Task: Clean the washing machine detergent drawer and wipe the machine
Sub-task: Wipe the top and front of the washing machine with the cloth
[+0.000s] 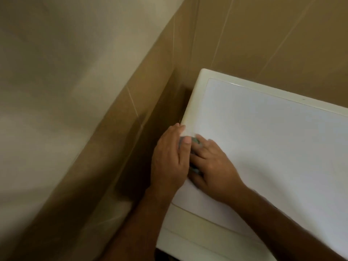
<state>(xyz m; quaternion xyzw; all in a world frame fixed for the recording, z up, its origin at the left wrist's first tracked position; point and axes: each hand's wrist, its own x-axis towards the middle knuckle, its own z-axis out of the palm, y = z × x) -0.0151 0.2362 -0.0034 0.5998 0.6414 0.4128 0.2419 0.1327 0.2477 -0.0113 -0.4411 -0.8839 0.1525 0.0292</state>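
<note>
The white washing machine top [263, 138] fills the right of the head view, with a cream rim around it. At its left edge lies a small grey-green cloth [195, 141], mostly covered by both hands. My left hand [170, 159] lies along the machine's left edge, fingers straight, thumb on the cloth. My right hand [212, 166] presses flat on the cloth from the right, fingers spread over it. The detergent drawer is not in view.
A brown tiled wall [263, 34] stands behind and to the left of the machine, leaving a narrow dark gap [150, 138] beside it. A pale, blurred bathtub [47, 91] fills the left side.
</note>
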